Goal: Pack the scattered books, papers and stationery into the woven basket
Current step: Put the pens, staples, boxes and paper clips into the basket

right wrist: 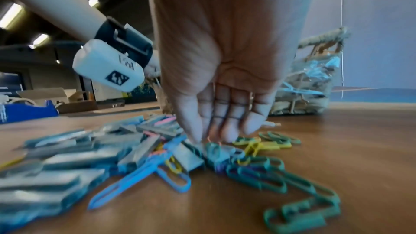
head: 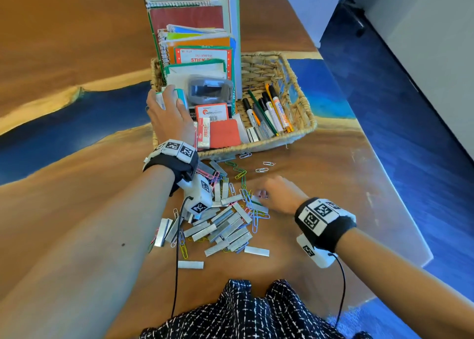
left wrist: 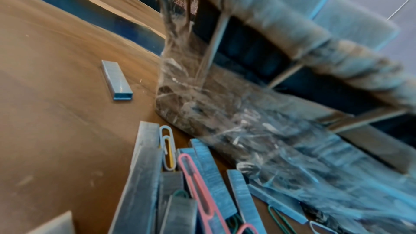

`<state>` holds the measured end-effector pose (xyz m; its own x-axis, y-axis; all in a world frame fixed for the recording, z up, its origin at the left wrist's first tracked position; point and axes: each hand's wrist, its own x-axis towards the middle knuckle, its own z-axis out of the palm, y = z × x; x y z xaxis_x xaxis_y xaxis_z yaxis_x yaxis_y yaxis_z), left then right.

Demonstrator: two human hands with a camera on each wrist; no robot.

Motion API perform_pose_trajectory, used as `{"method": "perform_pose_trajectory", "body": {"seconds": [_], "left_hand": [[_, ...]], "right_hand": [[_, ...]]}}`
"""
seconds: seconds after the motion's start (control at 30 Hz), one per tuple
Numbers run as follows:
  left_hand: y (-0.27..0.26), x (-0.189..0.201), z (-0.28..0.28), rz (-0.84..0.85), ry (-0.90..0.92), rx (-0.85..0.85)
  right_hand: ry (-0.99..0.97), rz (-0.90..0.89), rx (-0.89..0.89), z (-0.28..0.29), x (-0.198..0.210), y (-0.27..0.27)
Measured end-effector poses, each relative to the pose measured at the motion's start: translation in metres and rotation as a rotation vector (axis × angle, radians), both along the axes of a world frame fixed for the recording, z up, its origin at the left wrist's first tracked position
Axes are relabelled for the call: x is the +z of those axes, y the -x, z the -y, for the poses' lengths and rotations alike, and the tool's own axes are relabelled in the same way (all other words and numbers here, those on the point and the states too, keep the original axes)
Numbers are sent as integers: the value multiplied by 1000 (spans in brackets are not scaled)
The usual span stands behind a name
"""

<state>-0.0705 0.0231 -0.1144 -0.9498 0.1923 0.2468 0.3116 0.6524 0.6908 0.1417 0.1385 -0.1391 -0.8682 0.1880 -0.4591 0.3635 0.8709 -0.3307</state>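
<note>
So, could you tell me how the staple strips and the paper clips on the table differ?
The staple strips are grey metal bars, straight and solid; the paper clips are thin wire loops in green, blue, pink, yellow and white. The strips lie mostly piled together; some clips lie singly nearer the basket. Both remain unpacked on the table.

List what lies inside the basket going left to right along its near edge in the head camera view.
Left hand → white eraser → red pad → staple strips → markers and pens → basket's right rim.

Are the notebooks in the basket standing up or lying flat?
Standing up. The notebooks rise on edge well above the basket rim, stacked front to back at its left end.
</note>
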Motion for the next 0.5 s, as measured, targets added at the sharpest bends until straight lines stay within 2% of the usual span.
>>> {"method": "perform_pose_trajectory", "body": {"seconds": [0.13, 0.33, 0.4, 0.5], "left_hand": [[1, -2, 0, 3, -5, 2], [1, -2, 0, 10, -4, 3], [1, -1, -1, 12, -7, 2], [0, -1, -1, 14, -1, 10]], "right_hand": [[-67, 84, -66, -1, -17, -8], [-48, 1, -80, 4, -16, -8], [22, -73, -126, 4, -7, -5], [256, -143, -192, -1, 16, 3]]}}
